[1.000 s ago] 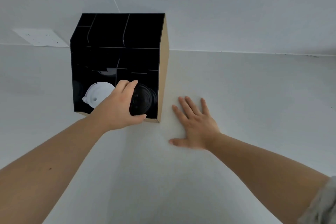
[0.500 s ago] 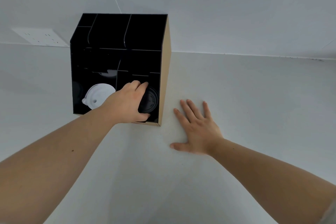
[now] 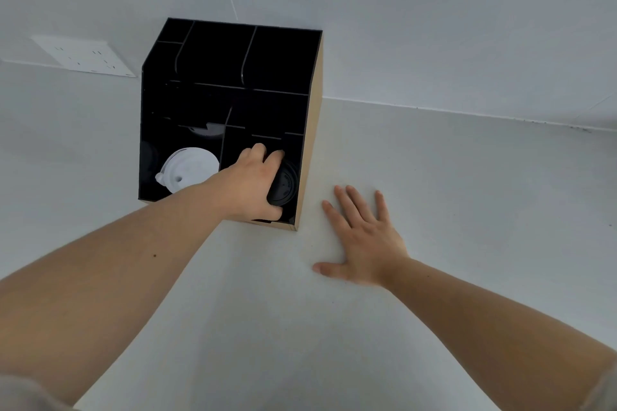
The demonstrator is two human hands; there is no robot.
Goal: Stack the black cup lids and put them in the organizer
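Edgewise, black lids [image 3: 283, 184] face outward in left hand [image 3: 248, 185].

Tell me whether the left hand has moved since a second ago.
Yes. The left hand has pushed the black cup lids deeper into the organizer, toward its right wall. The right hand stays flat on the counter.

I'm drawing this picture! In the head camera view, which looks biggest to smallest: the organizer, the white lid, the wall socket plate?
1. Organizer, biggest by far.
2 and 3. Socket plate and white lid look about alike; the plate sits farther away, so I won't rank them.
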